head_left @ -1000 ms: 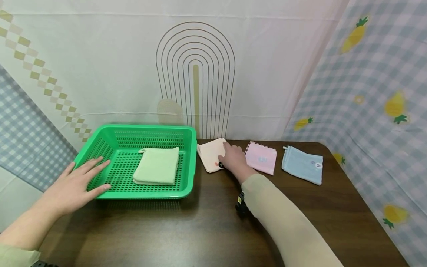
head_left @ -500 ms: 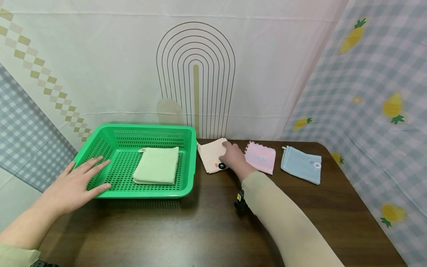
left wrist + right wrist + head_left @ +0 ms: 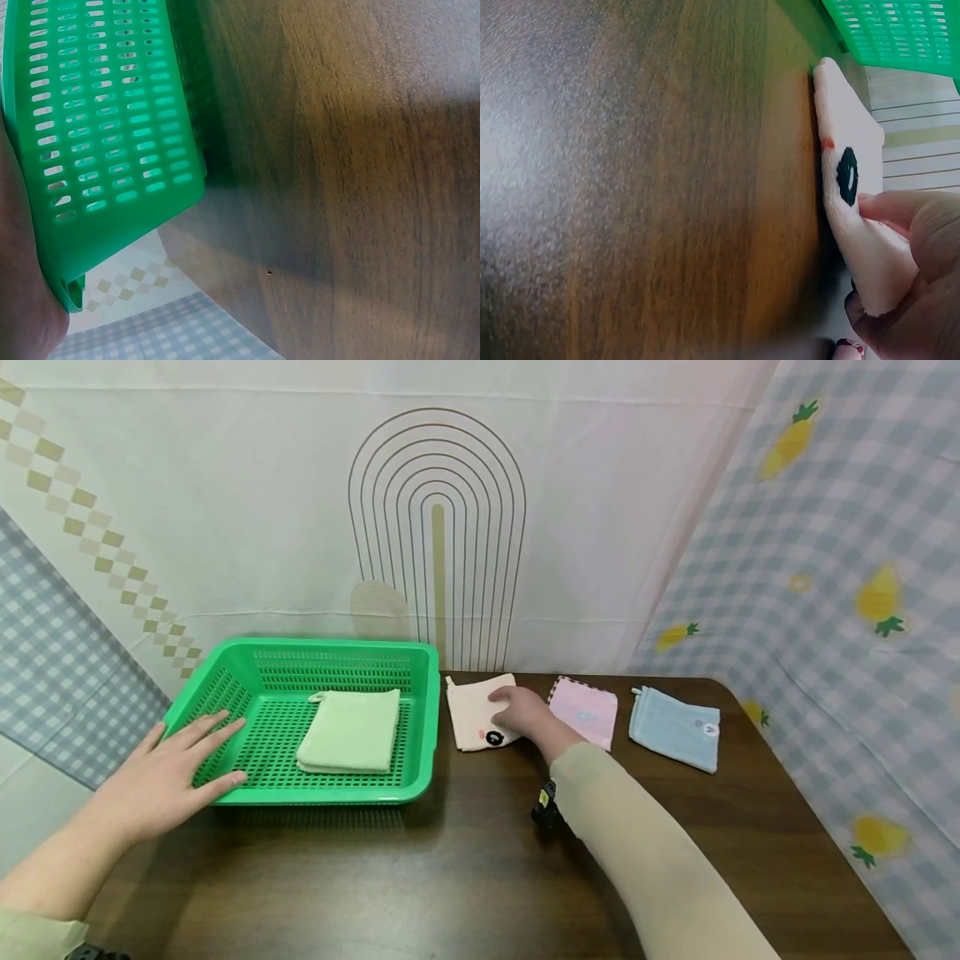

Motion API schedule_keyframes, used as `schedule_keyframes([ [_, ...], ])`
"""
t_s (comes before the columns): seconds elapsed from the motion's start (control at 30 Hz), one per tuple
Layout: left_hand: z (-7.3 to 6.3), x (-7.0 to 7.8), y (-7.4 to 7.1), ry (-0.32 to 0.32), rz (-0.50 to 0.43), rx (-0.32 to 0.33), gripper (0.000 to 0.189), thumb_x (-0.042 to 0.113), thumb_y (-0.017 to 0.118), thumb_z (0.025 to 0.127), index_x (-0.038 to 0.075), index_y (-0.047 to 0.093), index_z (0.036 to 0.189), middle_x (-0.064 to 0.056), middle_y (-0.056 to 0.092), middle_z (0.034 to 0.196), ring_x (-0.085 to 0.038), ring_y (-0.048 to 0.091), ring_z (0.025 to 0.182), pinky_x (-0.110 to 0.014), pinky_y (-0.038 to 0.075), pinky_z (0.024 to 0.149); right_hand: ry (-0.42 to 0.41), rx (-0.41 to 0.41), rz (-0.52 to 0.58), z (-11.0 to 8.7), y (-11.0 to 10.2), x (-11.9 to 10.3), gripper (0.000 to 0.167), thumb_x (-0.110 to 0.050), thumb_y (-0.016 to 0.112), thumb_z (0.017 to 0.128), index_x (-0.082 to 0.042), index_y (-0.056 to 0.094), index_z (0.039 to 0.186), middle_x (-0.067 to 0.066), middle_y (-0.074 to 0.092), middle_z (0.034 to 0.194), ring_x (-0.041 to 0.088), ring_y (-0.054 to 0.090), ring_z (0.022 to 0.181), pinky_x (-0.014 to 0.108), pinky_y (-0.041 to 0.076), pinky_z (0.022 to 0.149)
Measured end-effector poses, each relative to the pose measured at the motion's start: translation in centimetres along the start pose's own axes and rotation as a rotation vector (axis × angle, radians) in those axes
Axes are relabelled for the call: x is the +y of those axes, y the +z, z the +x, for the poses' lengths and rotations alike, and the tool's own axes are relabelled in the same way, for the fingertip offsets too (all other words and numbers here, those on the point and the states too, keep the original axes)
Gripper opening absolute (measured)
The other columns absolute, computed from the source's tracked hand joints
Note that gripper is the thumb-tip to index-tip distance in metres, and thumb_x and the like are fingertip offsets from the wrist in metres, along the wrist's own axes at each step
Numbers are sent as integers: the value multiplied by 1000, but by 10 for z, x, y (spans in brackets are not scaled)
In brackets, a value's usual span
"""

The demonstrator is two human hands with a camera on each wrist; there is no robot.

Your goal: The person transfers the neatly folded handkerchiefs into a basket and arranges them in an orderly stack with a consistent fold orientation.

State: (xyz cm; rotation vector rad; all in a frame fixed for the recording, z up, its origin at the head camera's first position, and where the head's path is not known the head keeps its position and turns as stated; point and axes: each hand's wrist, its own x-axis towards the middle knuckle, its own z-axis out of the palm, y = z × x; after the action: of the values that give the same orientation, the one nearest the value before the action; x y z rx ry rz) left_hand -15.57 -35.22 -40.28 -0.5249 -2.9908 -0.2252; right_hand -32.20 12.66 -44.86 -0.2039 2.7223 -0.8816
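My right hand point(image 3: 525, 712) holds the right edge of a folded pale-pink hand towel point(image 3: 472, 712) with a black eye-like patch. In the right wrist view the thumb lies on top of the towel point(image 3: 847, 120) and fingers curl under its bent-up near edge. My left hand point(image 3: 168, 772), fingers spread, rests on the left rim of a green plastic basket point(image 3: 435, 727). Inside the basket lies a folded light-green towel point(image 3: 351, 732). The left wrist view shows the basket's slotted outer wall point(image 3: 112, 112) beside that hand.
Right of the pale-pink towel lie a folded pink towel point(image 3: 585, 714) with a checked edge and a folded blue towel point(image 3: 675, 729). All sit toward the back of the dark wooden table point(image 3: 450, 885). A white curtain point(image 3: 615, 510) hangs behind, a checked one point(image 3: 840, 635) at right.
My right hand has gone from touching the pale-pink towel's right part to gripping its edge. The towel has shifted slightly right and turned. My left hand stays on the basket.
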Motion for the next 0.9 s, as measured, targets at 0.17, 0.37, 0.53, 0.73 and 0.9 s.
schedule_keyframes([
  [0.17,0,0,0,-1,2,0,81,52,60,95,25,20,160,-18,28,159,-47,36,137,-50,-18,118,-14,-12,-4,-1,-1,3,41,-17,68,93,-15,62,134,9,54,143,28,48,132,44,41,108],
  [0.37,-1,0,0,2,-4,0,81,51,60,95,24,20,160,-19,27,159,-48,36,137,-51,-18,118,-19,14,-8,-1,4,4,42,-16,68,93,-15,62,134,11,53,144,29,46,135,45,40,108],
  [0.53,-5,0,0,-13,-10,-6,81,51,61,95,24,20,160,-20,29,158,-49,37,136,-52,-18,117,-45,29,-21,-1,11,6,43,-20,67,94,-17,61,137,9,52,145,29,44,136,44,41,108],
  [0.73,-2,-1,1,0,-4,-1,81,51,60,95,24,19,160,-20,28,158,-48,36,137,-51,-19,117,-44,73,-12,-7,13,8,43,-21,68,95,-19,61,137,6,52,146,27,43,138,45,38,111],
  [0.9,0,-1,2,0,-5,-3,82,51,60,95,25,19,160,-19,28,159,-48,35,137,-52,-18,117,-59,88,-15,-11,13,9,42,-22,67,95,-20,61,137,4,51,147,27,41,139,46,37,113],
])
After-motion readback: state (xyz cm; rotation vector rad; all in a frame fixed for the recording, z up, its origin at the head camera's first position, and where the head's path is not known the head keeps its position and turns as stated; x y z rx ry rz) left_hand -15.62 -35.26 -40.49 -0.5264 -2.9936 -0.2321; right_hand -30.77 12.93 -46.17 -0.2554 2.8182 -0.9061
